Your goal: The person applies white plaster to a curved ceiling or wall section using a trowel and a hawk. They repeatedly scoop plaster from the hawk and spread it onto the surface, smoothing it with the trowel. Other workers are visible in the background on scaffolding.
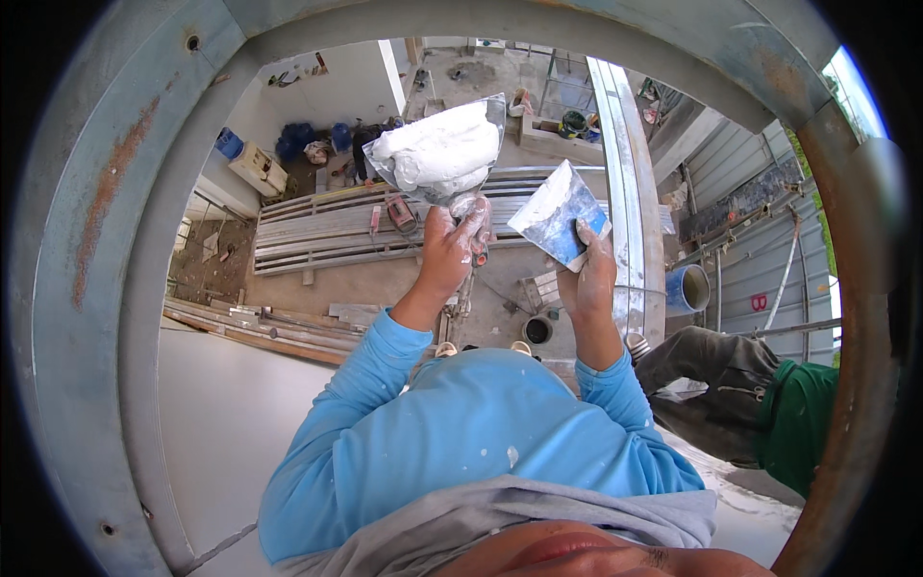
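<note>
My left hand (452, 248) grips the handle of a wide metal trowel (486, 111) held up in front of me. A big heap of white plaster (437, 154) lies on its blade. My right hand (588, 274) holds a smaller flat putty blade (556, 216), smeared white and tilted toward the trowel. The two blades are close but apart. Both my sleeves are light blue and speckled with plaster.
A grey steel frame (96, 288) rings the view, with rust patches. Far below lie stacked metal panels (317, 231), boards, blue bags and a blue bucket (685, 288). Another person in dark trousers and a green top (760, 404) crouches at my right. A white panel (221, 413) lies lower left.
</note>
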Tool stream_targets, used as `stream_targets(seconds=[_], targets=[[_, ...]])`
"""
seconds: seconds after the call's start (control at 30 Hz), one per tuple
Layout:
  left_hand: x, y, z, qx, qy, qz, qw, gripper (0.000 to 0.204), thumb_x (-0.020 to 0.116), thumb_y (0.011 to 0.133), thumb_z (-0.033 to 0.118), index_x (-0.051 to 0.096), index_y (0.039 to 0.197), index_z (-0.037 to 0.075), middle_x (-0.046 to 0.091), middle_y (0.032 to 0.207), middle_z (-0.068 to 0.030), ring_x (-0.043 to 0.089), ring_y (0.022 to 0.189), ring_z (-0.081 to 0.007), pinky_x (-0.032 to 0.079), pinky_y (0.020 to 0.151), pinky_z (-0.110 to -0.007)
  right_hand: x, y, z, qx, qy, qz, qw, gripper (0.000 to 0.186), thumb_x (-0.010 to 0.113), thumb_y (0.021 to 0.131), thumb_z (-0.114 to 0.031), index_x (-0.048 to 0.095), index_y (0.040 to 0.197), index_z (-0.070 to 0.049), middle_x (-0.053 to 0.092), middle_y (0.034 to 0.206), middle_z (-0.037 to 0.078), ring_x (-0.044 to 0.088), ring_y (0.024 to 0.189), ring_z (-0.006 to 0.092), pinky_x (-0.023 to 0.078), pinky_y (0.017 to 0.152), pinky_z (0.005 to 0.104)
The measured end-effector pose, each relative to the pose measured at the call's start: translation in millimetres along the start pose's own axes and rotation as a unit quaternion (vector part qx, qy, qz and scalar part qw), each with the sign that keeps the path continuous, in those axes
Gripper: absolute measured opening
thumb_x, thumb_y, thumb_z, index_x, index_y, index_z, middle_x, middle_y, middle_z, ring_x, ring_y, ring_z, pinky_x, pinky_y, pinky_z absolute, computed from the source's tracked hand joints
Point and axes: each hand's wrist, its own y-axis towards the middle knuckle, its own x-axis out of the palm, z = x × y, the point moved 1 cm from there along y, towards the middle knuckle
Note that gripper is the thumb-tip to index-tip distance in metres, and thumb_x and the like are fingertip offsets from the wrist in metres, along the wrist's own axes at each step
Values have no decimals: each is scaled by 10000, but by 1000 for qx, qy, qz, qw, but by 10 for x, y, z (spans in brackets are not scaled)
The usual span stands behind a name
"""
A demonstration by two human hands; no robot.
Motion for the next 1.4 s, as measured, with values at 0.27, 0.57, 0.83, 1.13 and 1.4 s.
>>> stream_targets(seconds=[0.27, 0.57, 0.83, 1.13, 1.4], targets=[[40, -72, -136, 39, 62, 103, 992, 184, 600, 993, 216, 560, 1003, 36, 560, 806, -1, 482, 629, -55, 382, 493, -228, 196, -114, -58, 47, -13, -37, 998, 299, 521, 956, -151, 523, 1235, -42, 646, 1043, 60, 663, 824, 166, 534, 625, 331], [-93, 5, -32, 2, 34, 130, 991, 187, 599, 992, 202, 594, 978, 16, 605, 821, -28, 523, 574, -73, 436, 469, -226, 179, -51, 213, 75, 47, -57, 994, 234, 558, 963, -139, 571, 1157, -9, 659, 975, 69, 670, 774, 163, 551, 589, 311], [28, 55, 184, 53, 38, 39, 997, 236, 553, 1016, 215, 580, 871, 30, 500, 642, 1, 442, 537, -60, 335, 447, -232, 238, -181, -14, 25, 43, -17, 999, 230, 552, 958, -132, 550, 1167, -34, 646, 974, 44, 658, 780, 148, 543, 570, 299], [-304, 266, -262, 306, 302, 80, 900, 373, 627, 946, 136, 544, 1276, -16, 629, 1169, -185, 617, 994, -281, 464, 885, -369, 765, -376, -526, 11, -49, -43, 998, 211, 577, 934, -142, 550, 1111, -29, 642, 902, 58, 624, 688, 144, 484, 527, 301], [-500, 256, 178, 425, 528, -27, 735, 717, 706, 727, 65, 535, 1409, 207, 567, 980, -173, 603, 786, -353, 458, 585, -432, 779, -273, -552, 75, -118, -91, 986, 167, 611, 925, -112, 596, 1061, -16, 661, 904, 45, 629, 689, 120, 493, 547, 284]])
